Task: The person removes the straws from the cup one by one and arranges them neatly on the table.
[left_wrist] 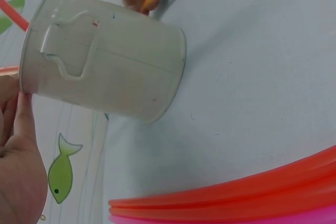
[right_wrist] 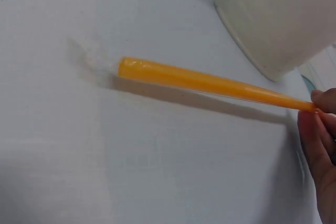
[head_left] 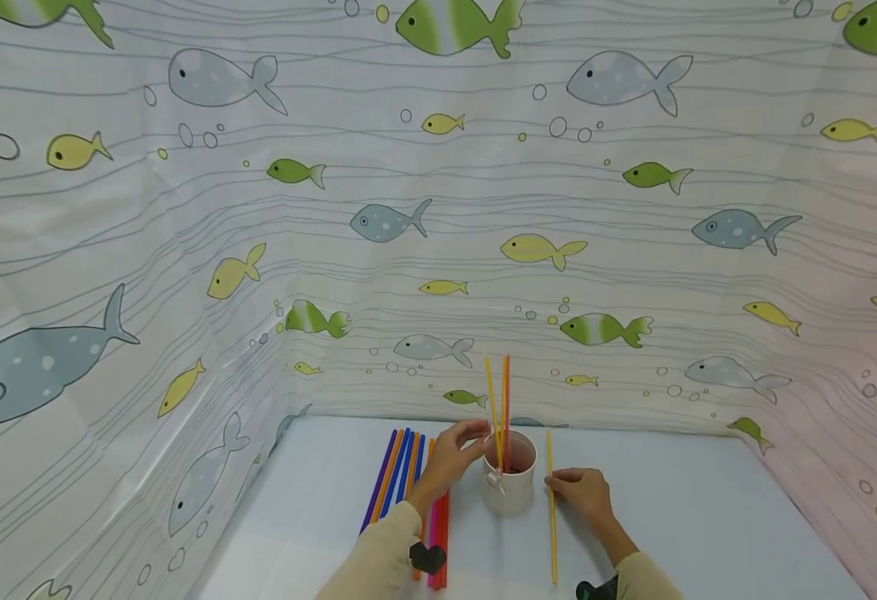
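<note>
A whitish cup (head_left: 508,493) with a small side handle (left_wrist: 73,45) stands upright, holding a few yellow and red straws (head_left: 507,400). My left hand (head_left: 449,458) is at the cup's left side, its thumb and fingertips on the rim. Right of the cup, my right hand (head_left: 584,493) pinches a yellow-orange straw (head_left: 553,533) between thumb and fingers. That straw's near end, hollow-looking, points towards the right wrist camera (right_wrist: 173,75), and a shadow lies beside it on the tabletop.
Left of the cup, several purple, orange, blue, pink and red straws (head_left: 401,475) lie side by side on the white tabletop (head_left: 694,500), partly under my left forearm. Fish-patterned sheeting (head_left: 521,200) surrounds the table at the back and sides.
</note>
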Demonstrator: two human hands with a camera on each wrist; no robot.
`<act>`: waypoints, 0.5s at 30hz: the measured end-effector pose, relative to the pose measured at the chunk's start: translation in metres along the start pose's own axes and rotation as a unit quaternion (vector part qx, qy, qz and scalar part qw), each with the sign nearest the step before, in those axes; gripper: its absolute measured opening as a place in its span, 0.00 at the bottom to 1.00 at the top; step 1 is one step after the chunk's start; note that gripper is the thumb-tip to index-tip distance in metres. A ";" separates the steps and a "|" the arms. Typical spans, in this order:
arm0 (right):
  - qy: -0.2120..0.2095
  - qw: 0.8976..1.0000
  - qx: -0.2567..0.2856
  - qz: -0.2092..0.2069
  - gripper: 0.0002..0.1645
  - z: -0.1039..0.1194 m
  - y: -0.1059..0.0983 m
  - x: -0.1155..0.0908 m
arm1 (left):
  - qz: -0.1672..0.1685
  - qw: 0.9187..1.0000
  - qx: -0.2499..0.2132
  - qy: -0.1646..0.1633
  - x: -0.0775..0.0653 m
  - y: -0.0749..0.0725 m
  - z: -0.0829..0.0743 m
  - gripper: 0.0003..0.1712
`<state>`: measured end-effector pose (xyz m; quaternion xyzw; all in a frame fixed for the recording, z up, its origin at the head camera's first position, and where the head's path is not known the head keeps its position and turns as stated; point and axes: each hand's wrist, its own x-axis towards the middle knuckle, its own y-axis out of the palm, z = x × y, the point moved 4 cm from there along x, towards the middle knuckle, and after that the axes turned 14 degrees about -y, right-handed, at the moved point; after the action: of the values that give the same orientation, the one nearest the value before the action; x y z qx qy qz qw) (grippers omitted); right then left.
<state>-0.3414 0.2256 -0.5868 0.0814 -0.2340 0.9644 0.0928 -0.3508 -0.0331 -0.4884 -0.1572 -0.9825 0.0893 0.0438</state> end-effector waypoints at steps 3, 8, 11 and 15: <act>-0.010 1.000 -0.016 -0.004 0.15 0.000 0.001 -0.001 | 0.000 1.000 0.001 0.005 0.000 0.000 -0.001 0.22; -0.038 0.998 -0.047 -0.007 0.13 0.000 0.002 -0.001 | -0.002 1.000 0.003 0.008 -0.002 0.000 -0.003 0.21; -0.056 0.997 -0.061 -0.008 0.13 0.001 0.003 -0.002 | -0.004 1.000 0.006 0.003 -0.003 0.000 -0.003 0.20; -0.073 0.995 -0.067 -0.013 0.13 0.004 0.003 -0.003 | -0.006 1.000 0.008 -0.001 -0.002 0.000 -0.003 0.21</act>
<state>-0.3391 0.2207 -0.5854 0.1478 -0.3028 0.9369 0.0930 -0.3481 -0.0329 -0.4859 -0.1505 -0.9828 0.0968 0.0449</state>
